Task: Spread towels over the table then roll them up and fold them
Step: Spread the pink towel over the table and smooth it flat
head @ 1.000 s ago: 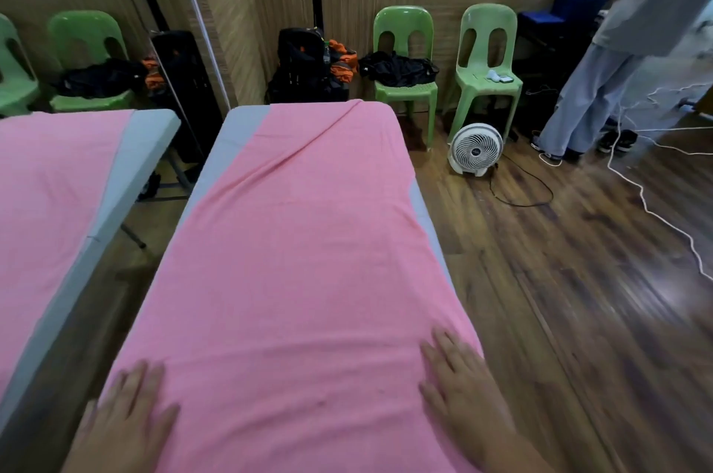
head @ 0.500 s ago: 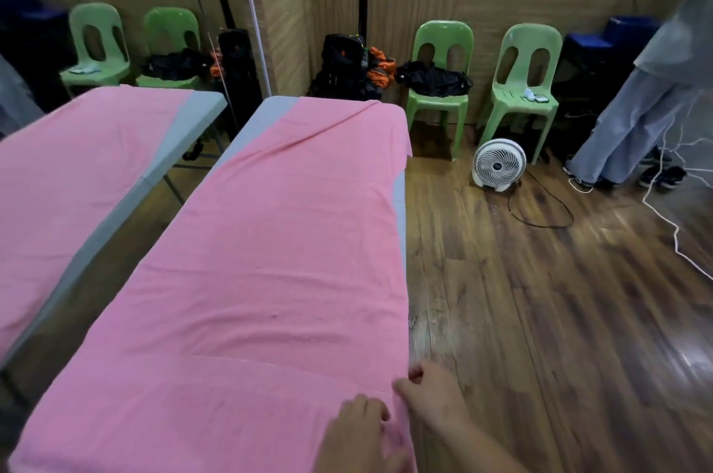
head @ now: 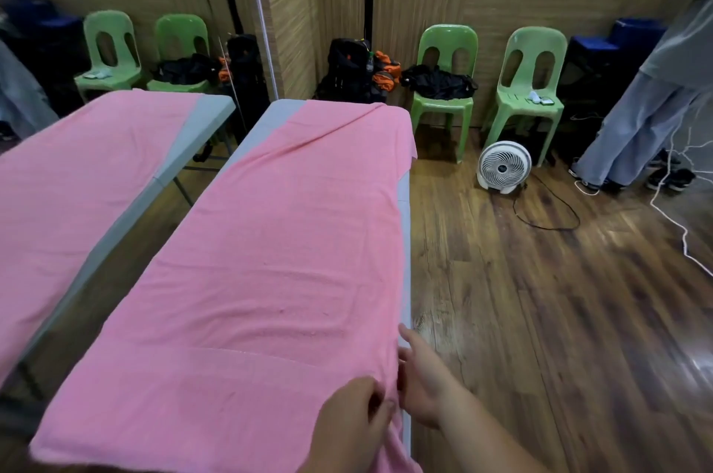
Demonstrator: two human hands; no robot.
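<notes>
A pink towel (head: 277,248) lies spread lengthwise over a grey table (head: 404,202), with a diagonal crease near its far end and a fold line across its near end. Both hands meet at the towel's near right edge. My left hand (head: 349,424) rests on top with its fingers pinching the cloth at the edge. My right hand (head: 422,382) comes in from the table's side, its fingers curled on the same edge and the thumb raised. A strip of bare table shows along the right side.
A mirror panel (head: 115,163) on the left repeats the table and towel. Green chairs (head: 443,86), black bags (head: 351,75) and a wooden partition line the back. A white floor fan (head: 503,167) with cables lies on the wooden floor at right, near a standing person (head: 652,117).
My hands left their flat, spread position on the towel's near end and came together at its right edge, taking hold of the cloth. The view shifted right and lifted.
</notes>
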